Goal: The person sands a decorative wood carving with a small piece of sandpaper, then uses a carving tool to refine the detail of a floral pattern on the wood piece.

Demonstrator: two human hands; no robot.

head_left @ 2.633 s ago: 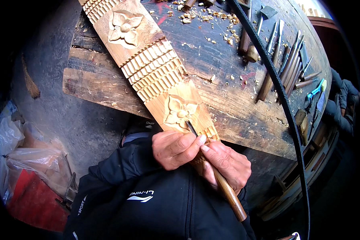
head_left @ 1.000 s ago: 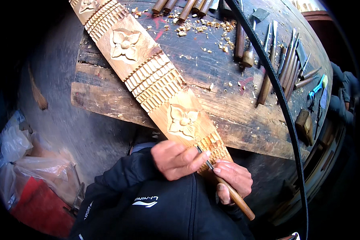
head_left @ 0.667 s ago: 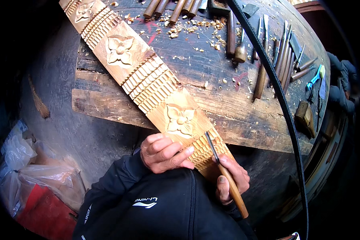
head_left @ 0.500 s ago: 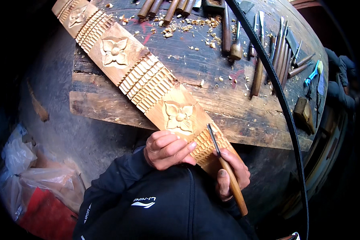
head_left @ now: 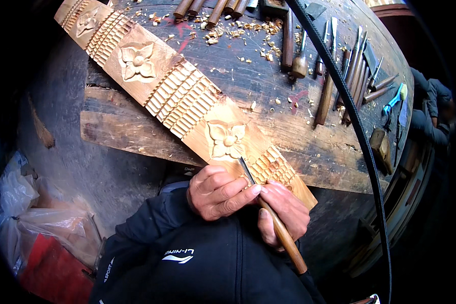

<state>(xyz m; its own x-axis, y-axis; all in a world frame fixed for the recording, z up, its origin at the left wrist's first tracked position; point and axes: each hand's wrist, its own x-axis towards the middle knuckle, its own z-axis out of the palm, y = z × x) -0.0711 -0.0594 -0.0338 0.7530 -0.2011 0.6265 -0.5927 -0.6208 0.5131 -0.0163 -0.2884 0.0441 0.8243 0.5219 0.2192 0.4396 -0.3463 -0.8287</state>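
A long pale wooden board (head_left: 162, 91), carved with four-petalled flowers and bands of small notches, slants from the upper left over the table edge down to my hands. In my right hand (head_left: 288, 213) is a carving chisel (head_left: 283, 238), its brown wooden handle under my fingers and its narrow metal blade pointing up and left. The blade's tip rests at or just over the board between the nearest flower (head_left: 227, 140) and the lowest notched band (head_left: 273, 167). My left hand (head_left: 219, 193) is closed, its fingertips at the chisel's shaft; its thumb is mostly hidden.
Several wooden-handled chisels (head_left: 357, 71) lie on the dark worn table (head_left: 187, 139), with wood shavings (head_left: 238, 35) among them. Right of these are blue-handled scissors (head_left: 392, 101) and a wooden block (head_left: 382, 147). A black cord (head_left: 357, 121) crosses the view. Plastic bags (head_left: 55, 223) lie at lower left.
My right hand has moved left with the chisel, bringing its blade from the notched band to beside the flower. My left fingertips now meet the shaft. The board's lower end shows more.
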